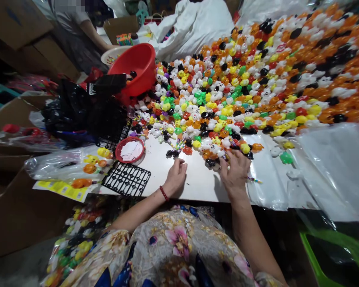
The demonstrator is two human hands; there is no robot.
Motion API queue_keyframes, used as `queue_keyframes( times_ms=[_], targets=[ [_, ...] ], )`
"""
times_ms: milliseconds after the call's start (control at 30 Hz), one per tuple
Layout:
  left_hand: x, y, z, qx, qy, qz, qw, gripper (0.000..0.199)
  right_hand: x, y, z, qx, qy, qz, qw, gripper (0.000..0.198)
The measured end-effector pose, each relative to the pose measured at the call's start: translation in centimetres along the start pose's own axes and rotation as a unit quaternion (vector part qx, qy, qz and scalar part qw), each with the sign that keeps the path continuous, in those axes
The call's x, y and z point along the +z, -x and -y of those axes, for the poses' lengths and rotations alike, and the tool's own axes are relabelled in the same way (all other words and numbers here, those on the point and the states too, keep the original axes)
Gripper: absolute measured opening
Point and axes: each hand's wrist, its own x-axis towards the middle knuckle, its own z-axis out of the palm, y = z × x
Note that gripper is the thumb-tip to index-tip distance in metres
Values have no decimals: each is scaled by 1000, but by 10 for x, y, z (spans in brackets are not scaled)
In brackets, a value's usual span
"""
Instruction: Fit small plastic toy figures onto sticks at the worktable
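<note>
My left hand (176, 175), with a red bead bracelet on its wrist, is over the white table with its fingers curled together. A black toy head (172, 154) and several multicoloured sticks (179, 143) lie just beyond its fingertips; what the fingers pinch is hidden. My right hand (236, 171) bends its fingers at the near edge of a large pile of small plastic animal heads (227, 111). From under its outer side pokes a thin multicoloured stick (255, 180). Orange and white heads (212, 151) sit beside its thumb.
Left of my hands are a black plastic grid (127, 178), a red basket (116, 150) of paper slips and bagged toys (89, 165). A red basin (148, 59) stands behind. Clear plastic bags (266, 175) lie to the right. Another person (83, 36) stands at the back left.
</note>
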Motion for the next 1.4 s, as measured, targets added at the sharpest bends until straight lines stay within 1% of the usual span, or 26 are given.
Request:
queue_keyframes(
  times_ms=[33, 67, 100, 167, 233, 300, 333, 367, 433, 500, 567, 633, 667, 700, 767, 833, 900, 967, 1033, 1067, 1133, 1233, 1300, 1400],
  targets=[
    [-5, -3, 4, 29, -43, -38, 998, 9, 4, -7, 1, -27, 33, -7, 999, 31],
    [-10, -7, 8, 53, -78, -67, 993, 11, 12, -12, 5, -59, 53, 9, 997, 30],
    [-14, -11, 13, 71, -105, -87, 988, 15, 24, -15, 12, -95, 60, 42, 993, 30],
    [-19, -19, 23, 90, -138, -110, 980, 24, 55, -16, 31, -169, 55, 133, 975, 33],
    [-22, -28, 32, 85, -148, -121, 978, 33, 89, -13, 51, -211, 54, 200, 955, 35],
    [-26, -35, 39, 72, -146, -130, 978, 37, 117, -11, 67, -230, 50, 238, 942, 38],
    [-28, -37, 42, 68, -143, -137, 978, 38, 127, -11, 72, -238, 41, 251, 938, 39],
    [-31, -38, 43, 68, -143, -146, 977, 39, 133, -12, 76, -243, 27, 257, 935, 41],
    [-36, -37, 43, 82, -153, -165, 971, 38, 137, -15, 78, -240, -16, 247, 939, 44],
    [-39, -34, 38, 113, -176, -171, 963, 34, 129, -15, 76, -205, -76, 204, 954, 47],
    [-37, -32, 31, 151, -207, -150, 955, 31, 111, -11, 69, -136, -145, 147, 969, 45],
    [-29, -35, 21, 189, -239, -108, 946, 30, 87, -1, 58, -48, -221, 98, 969, 44],
    [-24, -38, 17, 205, -255, -86, 941, 31, 75, 4, 51, -2, -257, 82, 963, 45],
    [-17, -43, 12, 218, -269, -64, 936, 33, 63, 10, 43, 42, -288, 72, 954, 47],
    [-4, -55, 5, 233, -293, -27, 927, 36, 42, 21, 27, 109, -319, 78, 938, 49],
    [7, -66, 0, 232, -311, 2, 922, 30, 27, 30, 13, 142, -310, 105, 934, 46],
    [14, -74, -2, 222, -317, 20, 922, 18, 16, 37, 4, 136, -276, 129, 943, 42],
    [16, -76, -1, 209, -292, 25, 933, 11, 9, 41, 2, 102, -236, 133, 957, 40],
    [13, -70, 1, 196, -230, 37, 953, 12, 5, 43, 4, 61, -202, 125, 969, 38],
    [10, -65, 1, 188, -189, 53, 962, 13, 4, 43, 6, 41, -188, 119, 974, 37],
    [1, -52, 1, 168, -106, 107, 974, 16, 2, 43, 11, 0, -161, 108, 981, 36],
    [-14, -32, -4, 126, -6, 195, 973, 25, 0, 39, 17, -72, -113, 90, 987, 33],
    [-21, -22, -8, 99, 33, 231, 967, 31, -1, 36, 20, -111, -80, 78, 987, 32],
    [-27, -15, -13, 77, 61, 265, 959, 38, -3, 34, 23, -153, -44, 76, 984, 30]
  ],
)
